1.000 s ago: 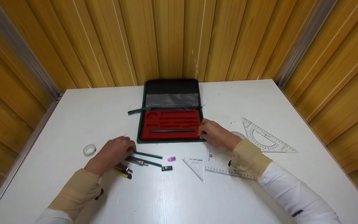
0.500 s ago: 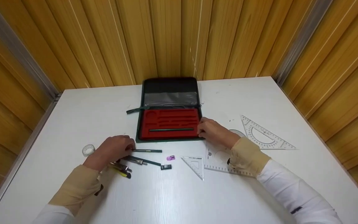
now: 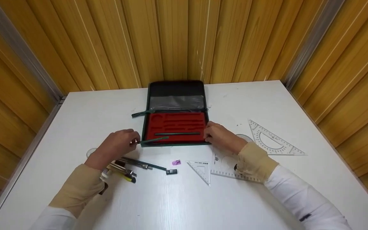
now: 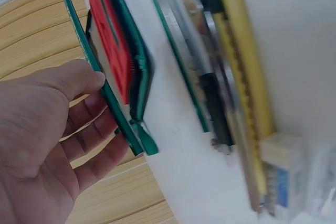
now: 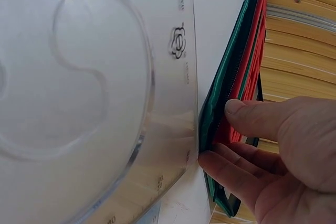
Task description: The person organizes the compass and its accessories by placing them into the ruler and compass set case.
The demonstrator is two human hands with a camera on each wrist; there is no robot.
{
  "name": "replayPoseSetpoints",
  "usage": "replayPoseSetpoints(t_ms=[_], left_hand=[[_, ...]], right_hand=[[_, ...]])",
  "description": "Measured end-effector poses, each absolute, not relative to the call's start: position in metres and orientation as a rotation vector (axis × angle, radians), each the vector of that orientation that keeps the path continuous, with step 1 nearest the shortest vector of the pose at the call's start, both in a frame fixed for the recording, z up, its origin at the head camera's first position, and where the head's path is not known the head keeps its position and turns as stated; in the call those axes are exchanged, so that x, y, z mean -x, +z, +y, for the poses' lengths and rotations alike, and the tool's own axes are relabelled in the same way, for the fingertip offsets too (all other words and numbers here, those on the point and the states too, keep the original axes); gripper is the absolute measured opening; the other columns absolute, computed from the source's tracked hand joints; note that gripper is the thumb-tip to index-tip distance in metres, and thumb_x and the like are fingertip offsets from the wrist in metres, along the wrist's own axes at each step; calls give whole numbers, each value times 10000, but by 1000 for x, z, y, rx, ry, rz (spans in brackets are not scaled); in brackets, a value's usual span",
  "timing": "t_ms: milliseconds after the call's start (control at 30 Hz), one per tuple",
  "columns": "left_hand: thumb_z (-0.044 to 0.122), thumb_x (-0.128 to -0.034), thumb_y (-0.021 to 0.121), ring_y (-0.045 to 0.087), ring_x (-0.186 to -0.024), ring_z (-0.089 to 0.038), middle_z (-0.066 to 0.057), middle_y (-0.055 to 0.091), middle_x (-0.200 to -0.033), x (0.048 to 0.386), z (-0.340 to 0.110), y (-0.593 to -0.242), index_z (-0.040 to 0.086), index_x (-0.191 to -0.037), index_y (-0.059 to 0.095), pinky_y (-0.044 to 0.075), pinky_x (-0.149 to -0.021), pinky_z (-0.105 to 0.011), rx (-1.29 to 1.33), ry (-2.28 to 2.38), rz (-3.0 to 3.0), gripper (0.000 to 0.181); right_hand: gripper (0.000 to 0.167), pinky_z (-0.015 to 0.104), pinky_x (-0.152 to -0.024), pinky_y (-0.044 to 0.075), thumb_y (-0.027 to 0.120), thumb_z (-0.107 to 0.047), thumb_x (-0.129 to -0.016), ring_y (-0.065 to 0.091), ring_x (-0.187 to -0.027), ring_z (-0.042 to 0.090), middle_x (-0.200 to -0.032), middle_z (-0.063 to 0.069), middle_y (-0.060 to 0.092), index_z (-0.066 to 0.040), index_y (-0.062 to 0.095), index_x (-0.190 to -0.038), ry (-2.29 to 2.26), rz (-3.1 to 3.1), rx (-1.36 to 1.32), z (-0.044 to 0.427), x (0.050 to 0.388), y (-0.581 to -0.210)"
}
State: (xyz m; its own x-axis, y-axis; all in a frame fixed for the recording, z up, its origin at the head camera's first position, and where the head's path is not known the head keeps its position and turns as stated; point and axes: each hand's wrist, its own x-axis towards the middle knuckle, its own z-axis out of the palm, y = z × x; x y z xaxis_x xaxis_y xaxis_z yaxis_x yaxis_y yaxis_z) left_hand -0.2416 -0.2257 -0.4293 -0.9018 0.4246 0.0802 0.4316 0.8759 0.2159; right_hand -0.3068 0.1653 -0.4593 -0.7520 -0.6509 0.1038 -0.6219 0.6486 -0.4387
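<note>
My left hand (image 3: 117, 148) pinches a green pencil (image 3: 154, 140) between thumb and fingers, raised over the front left part of the open zip case (image 3: 187, 139). In the left wrist view the pencil (image 4: 84, 35) slants up past the fingertips. The case has a red moulded tray with a second green pencil (image 3: 177, 134) lying in a slot. My right hand (image 3: 220, 135) grips the case's right edge, its thumb on the rim of the red tray in the right wrist view. Below my left hand lie a compass (image 3: 144, 166), another green pencil (image 3: 158, 167) and a yellow-handled tool (image 3: 129, 179).
A dark block (image 3: 171, 172) and a small pink piece (image 3: 176, 162) lie in front of the case. Right of them are a small set square (image 3: 206, 175), a clear template ruler (image 3: 217, 169) partly under my right arm, and a larger set square (image 3: 286, 149). A tape roll (image 3: 90, 152) sits at left.
My left hand has lifted the green pencil off the table and moved it up and away, over the case's front edge. The right hand stays on the case.
</note>
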Motion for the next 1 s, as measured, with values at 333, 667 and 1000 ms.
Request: replayPoseSetpoints(t_ms=[333,667,1000], left_hand=[[10,-915,721,625,-758,-181,-62,706,-935,252,-208,-392,63,-1047,755,575,-685,-350,727,-321,-3004,147],[85,-949,723,659,-844,-238,-84,743,-996,266,-171,-369,78,-1095,761,598,-802,-399,750,-333,-2983,152],[99,-976,693,663,-877,-236,-83,752,-1035,285,-135,-366,83,-1125,779,591,-846,-403,867,-328,-2983,173]], right_hand=[[175,337,-822,563,653,115,-906,612,-932,215,-995,74,612,-13,772,-903,-705,2806,1095,164,305,-458],[145,303,-832,559,674,73,-938,587,-926,175,-986,38,584,-27,778,-933,-691,2799,1017,164,305,-457],[132,307,-834,562,683,82,-934,588,-940,186,-992,49,587,-13,774,-938,-695,2792,1020,164,305,-457]])
